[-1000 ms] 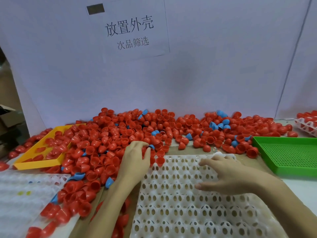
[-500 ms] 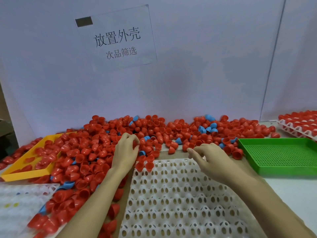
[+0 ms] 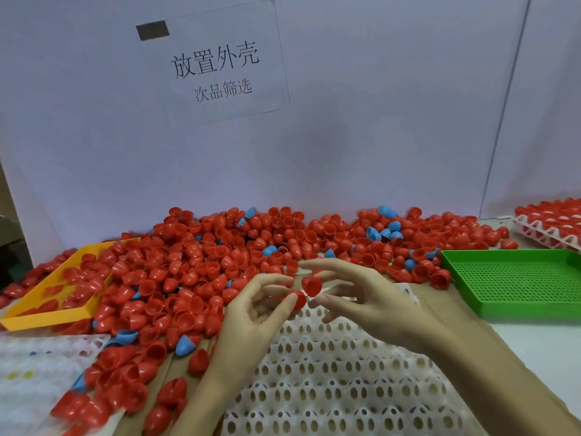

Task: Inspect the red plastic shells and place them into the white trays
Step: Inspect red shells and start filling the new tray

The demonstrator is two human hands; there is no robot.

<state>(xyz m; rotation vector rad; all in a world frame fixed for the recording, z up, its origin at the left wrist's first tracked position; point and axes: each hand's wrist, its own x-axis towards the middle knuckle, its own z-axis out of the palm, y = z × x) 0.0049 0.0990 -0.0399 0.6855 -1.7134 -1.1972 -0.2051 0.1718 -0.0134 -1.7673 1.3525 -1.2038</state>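
We hold our two hands up over the far edge of the white tray (image 3: pixel 330 382), just in front of the big pile of red shells (image 3: pixel 201 272). Our left hand (image 3: pixel 251 322) pinches one red shell (image 3: pixel 295 300) between thumb and fingers. Our right hand (image 3: pixel 361 297) pinches a second red shell (image 3: pixel 312 284) with thumb and first finger, and its other fingers spread out straight. The two shells sit right beside each other, maybe touching; the picture is a bit blurry there.

Now we should look well. We turn each shell slowly so we see the rim and the inside. We hold it gently so it does not bend or pop away. If it looks good, we set it down into one hole of the tray, nearest the far edge first. The green basket (image 3: pixel 515 284) waits on the right.
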